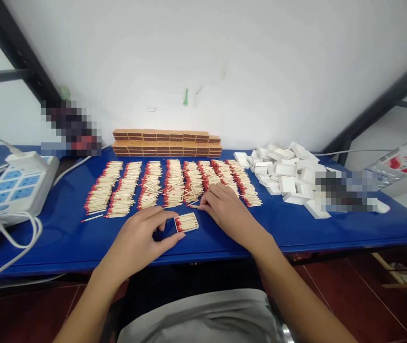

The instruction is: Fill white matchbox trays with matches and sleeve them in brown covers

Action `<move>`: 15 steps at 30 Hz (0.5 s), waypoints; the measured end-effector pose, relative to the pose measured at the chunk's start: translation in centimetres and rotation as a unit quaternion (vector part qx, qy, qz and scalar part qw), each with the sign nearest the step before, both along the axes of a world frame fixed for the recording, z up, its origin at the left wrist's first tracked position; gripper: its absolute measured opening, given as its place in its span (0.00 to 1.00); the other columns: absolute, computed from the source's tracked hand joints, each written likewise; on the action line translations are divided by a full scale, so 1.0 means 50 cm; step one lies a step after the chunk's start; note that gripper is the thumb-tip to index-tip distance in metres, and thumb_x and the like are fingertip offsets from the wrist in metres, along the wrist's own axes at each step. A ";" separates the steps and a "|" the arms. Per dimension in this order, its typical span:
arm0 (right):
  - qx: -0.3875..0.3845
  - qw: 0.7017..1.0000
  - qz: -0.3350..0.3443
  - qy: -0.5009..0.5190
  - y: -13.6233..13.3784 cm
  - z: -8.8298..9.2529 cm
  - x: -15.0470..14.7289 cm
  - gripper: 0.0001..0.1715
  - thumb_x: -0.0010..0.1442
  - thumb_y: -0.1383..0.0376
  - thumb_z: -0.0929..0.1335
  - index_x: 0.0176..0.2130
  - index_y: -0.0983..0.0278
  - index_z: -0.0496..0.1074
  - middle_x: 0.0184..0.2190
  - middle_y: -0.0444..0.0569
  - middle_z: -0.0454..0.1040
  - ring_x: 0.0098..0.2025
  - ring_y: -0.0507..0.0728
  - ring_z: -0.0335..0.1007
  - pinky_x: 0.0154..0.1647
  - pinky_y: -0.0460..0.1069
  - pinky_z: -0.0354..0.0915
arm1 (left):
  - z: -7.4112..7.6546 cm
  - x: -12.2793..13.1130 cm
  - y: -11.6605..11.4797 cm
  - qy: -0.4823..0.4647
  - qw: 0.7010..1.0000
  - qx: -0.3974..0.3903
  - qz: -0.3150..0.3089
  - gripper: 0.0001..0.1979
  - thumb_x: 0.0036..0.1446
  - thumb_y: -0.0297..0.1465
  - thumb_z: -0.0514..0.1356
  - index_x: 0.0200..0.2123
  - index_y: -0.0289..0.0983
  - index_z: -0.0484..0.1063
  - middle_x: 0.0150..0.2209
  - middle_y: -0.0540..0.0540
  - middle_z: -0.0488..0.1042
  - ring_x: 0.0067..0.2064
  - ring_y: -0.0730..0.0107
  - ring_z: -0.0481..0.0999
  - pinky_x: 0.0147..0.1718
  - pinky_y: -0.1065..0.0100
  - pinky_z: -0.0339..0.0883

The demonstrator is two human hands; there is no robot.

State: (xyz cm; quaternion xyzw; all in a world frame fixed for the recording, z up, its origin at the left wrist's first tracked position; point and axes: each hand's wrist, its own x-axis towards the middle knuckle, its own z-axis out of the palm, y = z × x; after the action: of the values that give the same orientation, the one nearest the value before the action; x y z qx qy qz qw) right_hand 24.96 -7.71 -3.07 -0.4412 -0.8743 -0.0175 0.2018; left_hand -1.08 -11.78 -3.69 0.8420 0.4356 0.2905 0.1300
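Observation:
A small white matchbox tray (186, 222), with red-tipped matches lying in it, rests on the blue table near its front edge. My left hand (142, 236) grips the tray's left end, index finger at the far corner and thumb along the near side. Just behind and to the right, my right hand (223, 209) is closed, with thumb and forefinger pinching one or more matches (195, 206) at the table surface; the exact count is hidden. Beyond both hands, several rows of loose matches (174, 183) run from left to right, and my right hand partly covers some.
Stacked brown matchboxes (167, 143) stand against the wall. A heap of white empty trays (285, 171) lies at the right, near a plastic bottle (403, 164). At the left are a white power strip (17, 183) and a looped cable (34, 231). The table's front edge (218, 255) is close.

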 end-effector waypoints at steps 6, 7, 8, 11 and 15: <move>-0.022 0.998 0.038 0.047 -0.036 0.038 -0.006 0.06 0.73 0.66 0.69 0.40 0.63 0.72 0.41 0.51 0.74 0.46 0.61 0.68 0.49 0.55 0.65 | 0.000 -0.001 -0.002 0.003 1.000 0.000 -0.002 0.12 0.67 0.42 0.66 0.48 0.41 0.79 0.32 0.51 0.71 0.33 0.69 0.71 0.36 0.66 0.65; -0.022 0.998 0.047 0.044 -0.043 0.043 -0.010 0.06 0.73 0.66 0.69 0.40 0.63 0.72 0.42 0.51 0.74 0.46 0.60 0.68 0.49 0.55 0.65 | 0.000 -0.001 -0.001 0.004 1.000 0.001 -0.003 0.13 0.67 0.42 0.66 0.48 0.41 0.79 0.32 0.51 0.71 0.33 0.69 0.71 0.36 0.66 0.65; -0.019 0.998 0.054 0.035 -0.050 0.046 -0.014 0.06 0.73 0.66 0.69 0.40 0.63 0.72 0.42 0.51 0.74 0.46 0.60 0.68 0.49 0.55 0.64 | 0.000 -0.001 -0.001 0.004 1.000 0.002 -0.004 0.13 0.67 0.42 0.66 0.48 0.41 0.79 0.32 0.51 0.71 0.33 0.69 0.71 0.36 0.66 0.65; -0.001 0.998 0.065 0.003 -0.063 0.045 -0.026 0.07 0.73 0.66 0.69 0.39 0.64 0.72 0.41 0.52 0.75 0.46 0.61 0.69 0.49 0.55 0.64 | 0.000 0.000 -0.001 0.006 1.000 0.003 -0.003 0.14 0.67 0.42 0.66 0.49 0.41 0.79 0.32 0.51 0.72 0.34 0.69 0.71 0.36 0.66 0.65; 0.010 0.997 0.071 -0.016 -0.068 0.035 -0.035 0.08 0.74 0.66 0.69 0.38 0.63 0.72 0.40 0.52 0.75 0.45 0.61 0.69 0.47 0.55 0.63 | 0.001 0.000 0.000 0.005 1.000 -0.001 -0.007 0.13 0.67 0.42 0.66 0.49 0.41 0.79 0.32 0.50 0.72 0.34 0.68 0.71 0.36 0.66 0.65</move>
State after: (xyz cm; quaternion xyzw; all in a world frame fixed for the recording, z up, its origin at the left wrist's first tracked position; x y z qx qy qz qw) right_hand 23.20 -11.10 -1.31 -0.3755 -0.9063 -0.0193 0.1931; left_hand -1.09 -11.80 -3.62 0.8462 0.4309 0.2851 0.1304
